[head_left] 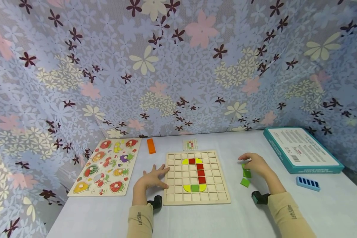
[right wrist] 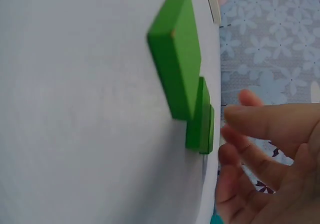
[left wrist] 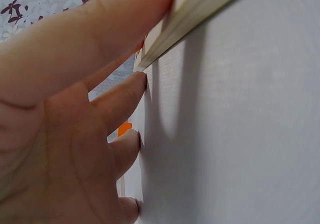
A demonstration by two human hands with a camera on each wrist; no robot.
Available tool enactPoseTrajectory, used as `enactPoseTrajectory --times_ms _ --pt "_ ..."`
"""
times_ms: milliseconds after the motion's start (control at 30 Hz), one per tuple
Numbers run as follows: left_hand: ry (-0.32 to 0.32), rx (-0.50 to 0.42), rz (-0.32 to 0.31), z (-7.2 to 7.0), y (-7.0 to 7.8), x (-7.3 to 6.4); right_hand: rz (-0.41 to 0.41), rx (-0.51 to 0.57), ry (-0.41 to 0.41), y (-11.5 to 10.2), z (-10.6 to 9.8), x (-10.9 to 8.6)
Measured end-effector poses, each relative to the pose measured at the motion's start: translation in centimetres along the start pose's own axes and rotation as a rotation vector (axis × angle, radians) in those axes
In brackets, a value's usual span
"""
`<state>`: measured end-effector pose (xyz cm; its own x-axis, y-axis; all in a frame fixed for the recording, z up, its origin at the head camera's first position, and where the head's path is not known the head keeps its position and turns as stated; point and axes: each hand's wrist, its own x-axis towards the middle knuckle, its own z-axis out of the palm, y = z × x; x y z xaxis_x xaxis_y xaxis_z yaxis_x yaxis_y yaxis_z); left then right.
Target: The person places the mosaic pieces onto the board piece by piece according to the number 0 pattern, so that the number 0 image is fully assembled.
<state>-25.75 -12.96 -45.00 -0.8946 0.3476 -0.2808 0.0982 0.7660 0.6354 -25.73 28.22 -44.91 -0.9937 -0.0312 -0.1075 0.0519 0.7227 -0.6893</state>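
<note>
My left hand [head_left: 150,180] lies at the left side of a wooden grid board [head_left: 175,197], fingers spread, with the thumb touching the board's edge. Red, yellow and green pieces sit in the grid, among them a red square [head_left: 202,180] and a green square [head_left: 194,188]. To the right of the board, my right hand [head_left: 256,164] hovers over several loose green square tiles [head_left: 245,182]. The right wrist view shows its fingers loosely bent beside the tiles [right wrist: 175,53], with a gap between them and nothing visibly held.
A small pattern card [head_left: 190,144] lies behind the board. An orange block [head_left: 151,146] and a fruit puzzle board [head_left: 107,167] are on the left. A teal-edged box [head_left: 303,148] and a blue slotted piece [head_left: 307,183] lie on the right. A floral curtain [head_left: 178,66] hangs behind.
</note>
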Motion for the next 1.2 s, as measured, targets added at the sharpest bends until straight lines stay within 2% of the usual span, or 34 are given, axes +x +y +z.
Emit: enactPoseTrajectory --times_ms 200,533,833,1067,1200 --pt "0.002 -0.009 -0.003 -0.01 0.00 -0.01 0.036 -0.072 -0.038 0.00 -0.18 -0.02" --pt "0.001 -0.010 0.001 0.01 -0.04 -0.03 0.022 -0.117 -0.042 -0.12 -0.39 0.06" --pt "0.006 -0.014 0.007 0.06 -0.19 0.03 0.038 -0.117 0.006 -0.25 -0.40 0.22" --pt "0.009 -0.012 0.010 0.10 -0.20 0.00 0.045 -0.062 0.052 -0.22 -0.20 0.39" --pt "0.008 -0.003 0.011 0.08 -0.17 0.04 0.022 -0.033 0.085 -0.43 -0.15 0.32"
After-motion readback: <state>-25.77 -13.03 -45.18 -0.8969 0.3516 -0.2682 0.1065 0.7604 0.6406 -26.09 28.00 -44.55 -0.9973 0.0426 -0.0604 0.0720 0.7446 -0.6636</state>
